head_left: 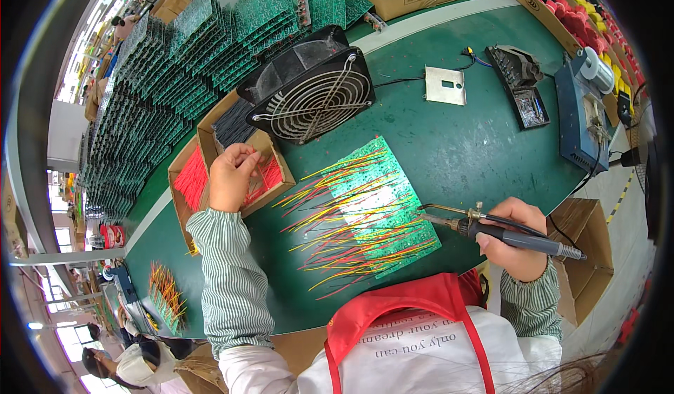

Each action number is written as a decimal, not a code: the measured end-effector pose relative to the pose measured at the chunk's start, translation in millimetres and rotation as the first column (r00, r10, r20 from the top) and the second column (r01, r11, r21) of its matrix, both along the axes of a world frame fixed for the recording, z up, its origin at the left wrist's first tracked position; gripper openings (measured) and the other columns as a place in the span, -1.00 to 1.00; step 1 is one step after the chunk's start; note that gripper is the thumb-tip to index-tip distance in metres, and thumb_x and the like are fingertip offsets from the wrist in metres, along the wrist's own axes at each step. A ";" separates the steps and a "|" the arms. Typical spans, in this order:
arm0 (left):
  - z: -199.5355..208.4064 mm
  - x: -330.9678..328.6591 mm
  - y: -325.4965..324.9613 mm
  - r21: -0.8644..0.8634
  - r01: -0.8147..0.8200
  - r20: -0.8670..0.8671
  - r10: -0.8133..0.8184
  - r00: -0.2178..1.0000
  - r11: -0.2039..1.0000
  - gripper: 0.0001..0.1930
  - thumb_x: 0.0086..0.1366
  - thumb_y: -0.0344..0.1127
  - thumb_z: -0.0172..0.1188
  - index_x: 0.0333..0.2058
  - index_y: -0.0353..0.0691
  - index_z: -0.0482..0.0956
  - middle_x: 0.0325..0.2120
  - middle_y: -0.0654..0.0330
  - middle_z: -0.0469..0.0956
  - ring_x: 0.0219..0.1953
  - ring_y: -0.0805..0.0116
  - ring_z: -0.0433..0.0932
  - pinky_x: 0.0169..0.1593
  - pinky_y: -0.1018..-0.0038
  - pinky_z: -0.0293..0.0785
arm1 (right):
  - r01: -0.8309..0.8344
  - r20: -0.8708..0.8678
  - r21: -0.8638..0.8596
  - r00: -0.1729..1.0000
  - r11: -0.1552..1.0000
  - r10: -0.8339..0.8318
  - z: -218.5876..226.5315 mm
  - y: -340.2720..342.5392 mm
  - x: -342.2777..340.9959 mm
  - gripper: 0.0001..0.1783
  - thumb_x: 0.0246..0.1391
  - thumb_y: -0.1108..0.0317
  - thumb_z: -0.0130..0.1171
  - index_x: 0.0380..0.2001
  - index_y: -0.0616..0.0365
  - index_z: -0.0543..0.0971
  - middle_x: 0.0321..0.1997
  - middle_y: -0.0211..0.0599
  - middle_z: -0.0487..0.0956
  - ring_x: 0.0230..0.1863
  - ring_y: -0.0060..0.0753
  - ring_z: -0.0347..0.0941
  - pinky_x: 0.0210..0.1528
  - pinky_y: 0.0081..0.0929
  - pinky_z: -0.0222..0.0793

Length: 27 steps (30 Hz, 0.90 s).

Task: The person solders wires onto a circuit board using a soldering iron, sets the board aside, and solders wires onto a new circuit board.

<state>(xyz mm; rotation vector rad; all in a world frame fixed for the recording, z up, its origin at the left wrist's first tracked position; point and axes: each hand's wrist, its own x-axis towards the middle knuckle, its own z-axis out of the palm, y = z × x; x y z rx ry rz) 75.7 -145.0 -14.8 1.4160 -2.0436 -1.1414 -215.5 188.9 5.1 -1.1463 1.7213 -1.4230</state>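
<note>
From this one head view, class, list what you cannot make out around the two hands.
- Left hand: its fingertips dip into the cardboard box of red wires, so whether they hold a wire is hidden.
- Soldering iron in the right hand: the tip is too small to tell if it touches the green circuit board.
- Stacked boards: blurred and bent at the rim.

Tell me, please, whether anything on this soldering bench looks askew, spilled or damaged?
Nothing stands out. The green circuit board lies flat on the mat with its red and yellow wires fanned leftward. The right hand holds the soldering iron at its edge; the left hand reaches into the box of red wires.
</note>
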 end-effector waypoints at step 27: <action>14.8 11.0 -9.8 -0.131 0.438 0.566 -0.296 0.769 0.889 -0.71 0.05 -0.46 0.23 -0.18 -0.31 0.58 -0.24 0.04 0.56 -0.34 0.19 0.55 -0.20 0.40 0.48 | 0.013 -0.010 0.034 1.000 0.999 -0.013 -0.8 1.0 -2.4 -0.79 -0.25 0.40 0.31 -0.51 0.25 0.51 -0.64 -0.36 0.53 -0.63 -0.58 0.44 -0.54 -0.62 0.32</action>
